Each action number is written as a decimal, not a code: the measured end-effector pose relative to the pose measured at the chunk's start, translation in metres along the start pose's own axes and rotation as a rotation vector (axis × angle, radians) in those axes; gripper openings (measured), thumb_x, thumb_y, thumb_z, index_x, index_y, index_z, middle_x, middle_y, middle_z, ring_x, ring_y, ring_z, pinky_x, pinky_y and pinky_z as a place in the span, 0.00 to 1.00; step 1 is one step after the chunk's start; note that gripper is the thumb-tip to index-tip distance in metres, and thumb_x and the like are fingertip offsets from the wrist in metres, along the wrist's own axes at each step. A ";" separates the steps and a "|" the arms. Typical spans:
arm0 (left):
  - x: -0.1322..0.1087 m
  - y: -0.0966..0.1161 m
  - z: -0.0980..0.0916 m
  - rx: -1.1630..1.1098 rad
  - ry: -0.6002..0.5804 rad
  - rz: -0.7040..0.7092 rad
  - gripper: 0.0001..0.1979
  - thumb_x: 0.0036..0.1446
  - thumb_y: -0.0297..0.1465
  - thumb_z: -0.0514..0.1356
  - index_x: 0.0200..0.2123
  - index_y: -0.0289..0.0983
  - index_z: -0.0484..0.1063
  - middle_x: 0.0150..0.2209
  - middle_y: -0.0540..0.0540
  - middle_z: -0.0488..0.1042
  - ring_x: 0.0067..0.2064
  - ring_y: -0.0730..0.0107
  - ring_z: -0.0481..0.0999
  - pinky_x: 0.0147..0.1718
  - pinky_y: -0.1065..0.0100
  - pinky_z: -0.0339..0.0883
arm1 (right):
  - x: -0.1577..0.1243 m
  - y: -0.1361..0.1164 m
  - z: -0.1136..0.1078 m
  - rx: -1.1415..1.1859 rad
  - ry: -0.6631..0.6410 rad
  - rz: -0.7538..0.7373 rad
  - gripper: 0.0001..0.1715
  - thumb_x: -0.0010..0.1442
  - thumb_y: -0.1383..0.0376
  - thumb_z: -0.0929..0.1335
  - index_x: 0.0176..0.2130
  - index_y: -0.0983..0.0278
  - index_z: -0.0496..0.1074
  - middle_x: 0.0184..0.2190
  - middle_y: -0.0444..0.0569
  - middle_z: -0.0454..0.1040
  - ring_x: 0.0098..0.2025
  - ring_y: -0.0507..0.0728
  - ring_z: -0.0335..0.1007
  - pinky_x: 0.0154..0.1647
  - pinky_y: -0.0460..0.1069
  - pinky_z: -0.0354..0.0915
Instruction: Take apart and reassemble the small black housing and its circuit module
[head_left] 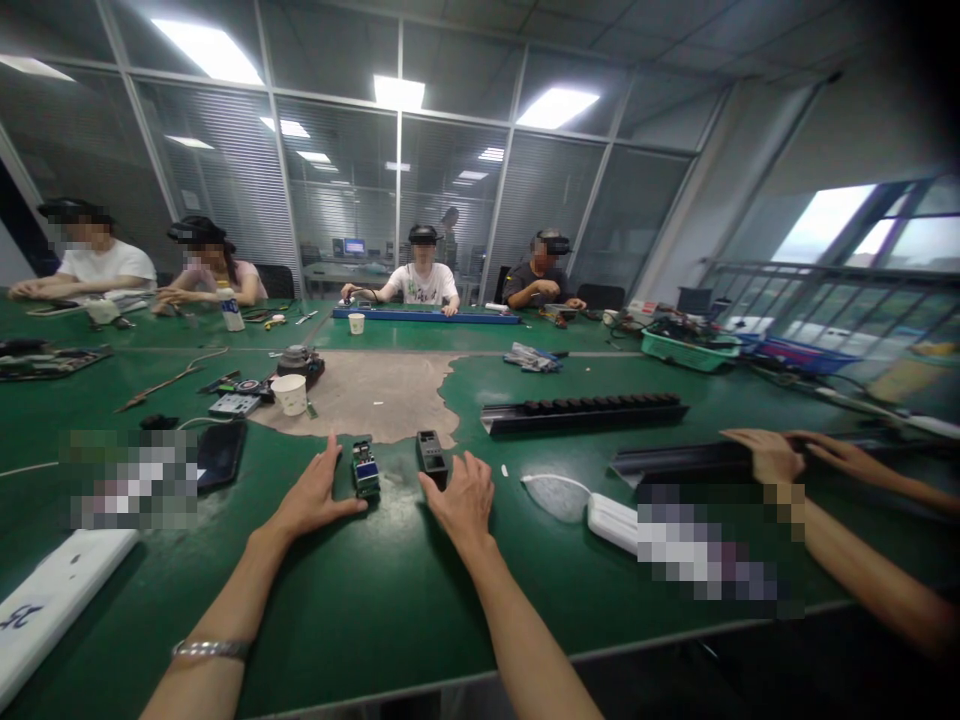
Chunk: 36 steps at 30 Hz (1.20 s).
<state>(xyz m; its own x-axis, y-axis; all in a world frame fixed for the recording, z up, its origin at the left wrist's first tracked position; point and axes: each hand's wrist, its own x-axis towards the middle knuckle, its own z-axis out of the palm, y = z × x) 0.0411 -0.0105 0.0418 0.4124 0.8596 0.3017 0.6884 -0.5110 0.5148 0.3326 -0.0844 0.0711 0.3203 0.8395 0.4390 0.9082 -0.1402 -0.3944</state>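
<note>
My left hand lies flat on the green table, fingers stretched out, its thumb reaching toward a small green and blue circuit module just to its right. My right hand rests flat as well, fingers apart, with a fingertip touching the near end of a small dark rectangular device. Neither hand holds anything. The two small parts lie side by side between my hands.
A paper cup, tools and a dark phone lie to the left. A long black tray sits to the right. Another person's hands rest on a dark rail at right. Several people sit across the table.
</note>
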 end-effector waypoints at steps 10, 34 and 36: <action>0.000 -0.002 0.002 0.000 0.027 0.012 0.69 0.52 0.51 0.72 0.78 0.34 0.28 0.73 0.23 0.57 0.73 0.29 0.59 0.68 0.34 0.56 | 0.007 -0.008 0.002 0.063 0.006 -0.001 0.21 0.63 0.51 0.73 0.43 0.65 0.83 0.61 0.64 0.73 0.64 0.71 0.63 0.61 0.60 0.62; -0.001 -0.006 0.006 -0.044 0.070 0.028 0.69 0.53 0.50 0.72 0.78 0.33 0.27 0.71 0.22 0.60 0.70 0.33 0.64 0.67 0.38 0.59 | -0.010 -0.120 -0.003 0.184 -0.094 -0.084 0.26 0.62 0.48 0.74 0.44 0.67 0.83 0.58 0.64 0.75 0.62 0.70 0.64 0.61 0.61 0.62; -0.001 -0.006 0.006 -0.050 0.079 0.033 0.68 0.54 0.48 0.72 0.78 0.33 0.28 0.71 0.22 0.61 0.70 0.34 0.65 0.67 0.38 0.59 | -0.013 -0.120 -0.001 0.160 -0.092 -0.096 0.26 0.62 0.47 0.73 0.45 0.67 0.83 0.60 0.64 0.74 0.64 0.71 0.62 0.61 0.61 0.60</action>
<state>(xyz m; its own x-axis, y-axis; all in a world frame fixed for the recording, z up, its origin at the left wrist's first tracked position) 0.0401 -0.0079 0.0335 0.3845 0.8412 0.3802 0.6440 -0.5395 0.5424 0.2202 -0.0788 0.1134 0.2020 0.8904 0.4079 0.8764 0.0216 -0.4812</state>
